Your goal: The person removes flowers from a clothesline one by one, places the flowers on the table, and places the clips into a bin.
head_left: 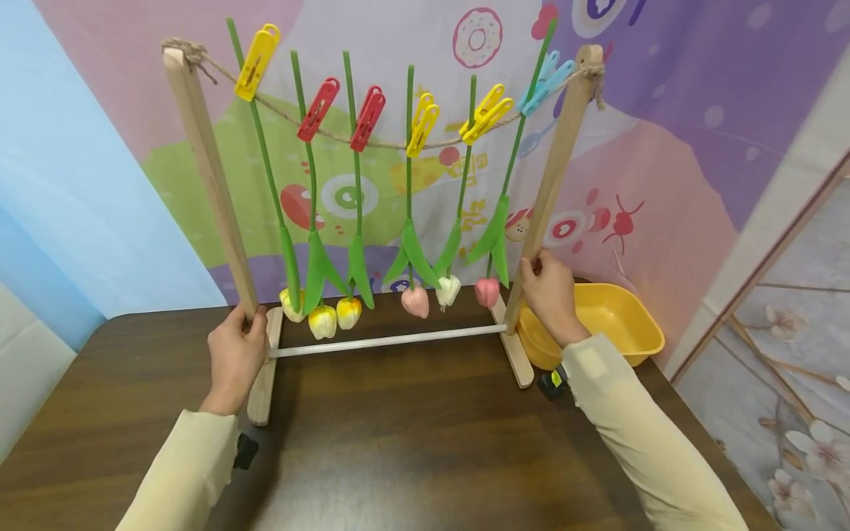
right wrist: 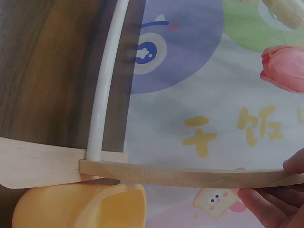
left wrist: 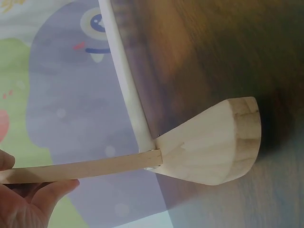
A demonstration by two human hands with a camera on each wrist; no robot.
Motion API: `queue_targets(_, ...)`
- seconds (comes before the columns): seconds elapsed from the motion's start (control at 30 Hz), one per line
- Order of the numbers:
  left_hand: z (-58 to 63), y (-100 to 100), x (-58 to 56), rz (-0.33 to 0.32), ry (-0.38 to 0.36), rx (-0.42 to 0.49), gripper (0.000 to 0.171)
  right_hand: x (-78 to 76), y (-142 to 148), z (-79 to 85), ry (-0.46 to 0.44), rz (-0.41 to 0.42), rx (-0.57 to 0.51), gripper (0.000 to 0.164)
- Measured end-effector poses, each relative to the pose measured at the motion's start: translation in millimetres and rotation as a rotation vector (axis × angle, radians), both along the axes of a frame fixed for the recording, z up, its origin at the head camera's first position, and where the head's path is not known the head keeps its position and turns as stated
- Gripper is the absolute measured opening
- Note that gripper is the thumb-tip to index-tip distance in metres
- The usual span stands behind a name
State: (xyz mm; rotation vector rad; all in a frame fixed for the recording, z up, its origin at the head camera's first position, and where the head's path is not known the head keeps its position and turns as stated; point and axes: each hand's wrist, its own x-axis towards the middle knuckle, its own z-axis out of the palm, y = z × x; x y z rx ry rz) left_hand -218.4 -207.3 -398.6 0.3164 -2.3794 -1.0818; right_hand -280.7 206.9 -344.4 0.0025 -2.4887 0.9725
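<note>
While two hands grip two posts, six clothespins hold six tulips

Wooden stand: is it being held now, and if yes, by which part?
Yes: the left hand grips the left wooden post, and the right hand grips the right wooden post, both in the lower part.

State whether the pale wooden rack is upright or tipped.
The rack is upright: its posts rise from feet on the brown wooden table.
</note>
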Motion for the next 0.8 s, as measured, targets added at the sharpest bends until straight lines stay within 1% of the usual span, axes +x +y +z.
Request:
queue_targets(0.1,-0.8,-0.1,2.0,0.009,0.005,-0.008,0.026,3.0,0.9,-0.7,-0.003,0.004,-0.002,0.025)
queue_targets(0.3,-1.6,0.5,6.8,0.007,0.017,-0.003,0.025,9.0,1.2,-1.0,-0.004,0.003,0.001,0.024)
queue_targets(0.57,-5.7,-0.2,4.1,0.001,0.027,-0.016,0.022,10.0,1.1,-5.8,-0.018,-0.009,0.005,0.023)
queue_targets(0.8,-3.6,-1.4,0.4,0.003,0.042,-0.008,0.023,7.5,0.1,-4.1,0.003,-0.009,-0.01,0.023)
